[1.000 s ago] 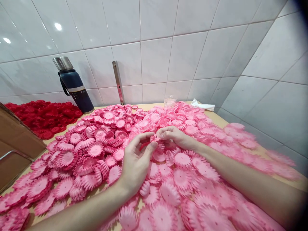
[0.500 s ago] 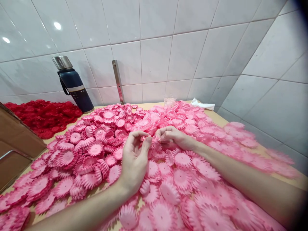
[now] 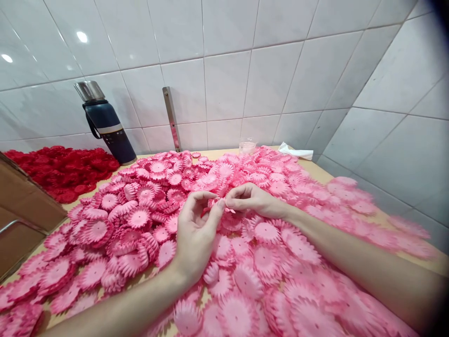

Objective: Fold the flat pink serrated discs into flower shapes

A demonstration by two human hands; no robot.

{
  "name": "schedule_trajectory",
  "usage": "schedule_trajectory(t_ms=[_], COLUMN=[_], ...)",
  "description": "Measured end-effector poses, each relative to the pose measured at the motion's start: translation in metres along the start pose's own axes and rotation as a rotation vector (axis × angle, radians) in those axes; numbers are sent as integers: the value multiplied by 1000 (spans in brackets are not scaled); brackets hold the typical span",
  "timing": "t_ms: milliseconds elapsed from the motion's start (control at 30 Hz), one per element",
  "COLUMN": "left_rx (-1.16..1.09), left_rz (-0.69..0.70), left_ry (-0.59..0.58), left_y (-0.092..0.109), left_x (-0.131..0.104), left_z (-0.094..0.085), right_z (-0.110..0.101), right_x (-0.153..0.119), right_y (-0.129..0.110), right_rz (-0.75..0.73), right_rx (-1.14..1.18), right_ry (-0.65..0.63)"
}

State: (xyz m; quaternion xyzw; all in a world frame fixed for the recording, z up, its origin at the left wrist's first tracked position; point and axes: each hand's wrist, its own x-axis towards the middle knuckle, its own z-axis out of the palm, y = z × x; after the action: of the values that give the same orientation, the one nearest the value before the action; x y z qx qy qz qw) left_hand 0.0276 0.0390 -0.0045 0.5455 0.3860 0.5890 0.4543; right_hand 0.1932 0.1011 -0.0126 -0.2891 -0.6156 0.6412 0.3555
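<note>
My left hand (image 3: 198,234) pinches a small pink fabric flower piece (image 3: 228,209) between thumb and fingertips, palm partly facing me. From the right, my right hand (image 3: 250,199) holds the same piece's edge, its fingers curled and the tips close to my left thumb. Only a few petals of the piece show; my fingers hide the rest. Below and around both hands spreads a thick heap of round pink flower pieces (image 3: 264,258) with fringed edges, many with a small dark hole in the middle. Darker pink ones (image 3: 138,217) are piled to the left.
A dark blue flask (image 3: 110,128) with a steel cap stands at the back left, beside a red flower heap (image 3: 63,171). A cardboard box (image 3: 28,206) is at the left edge. Against the tiled wall are a metal strip (image 3: 170,117), a clear cup (image 3: 247,146) and a white tissue (image 3: 296,152).
The flower piece between my fingertips has turned, and less of it shows below my hands. My right fingers have shifted slightly left, closer to my left thumb.
</note>
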Motion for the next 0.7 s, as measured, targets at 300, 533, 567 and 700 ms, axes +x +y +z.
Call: schedule_trajectory(t_ms=[300,533,567,700], left_rx=[-3,5,1,14], left_rz=[8,31,21,-34], left_ry=[-31,-9,-9,-28], left_y=[-1,-1,-2,-1], left_x=[0,1,1,1], left_z=[0,-1,-1,-1], right_z=[1,2,2,0], right_x=[2,1,1,0], right_y=[2,1,1,2], right_rz=[-13,-16,-17,-34], right_rx=[19,18,14,4], right_ry=[-17,-46,-43,-32])
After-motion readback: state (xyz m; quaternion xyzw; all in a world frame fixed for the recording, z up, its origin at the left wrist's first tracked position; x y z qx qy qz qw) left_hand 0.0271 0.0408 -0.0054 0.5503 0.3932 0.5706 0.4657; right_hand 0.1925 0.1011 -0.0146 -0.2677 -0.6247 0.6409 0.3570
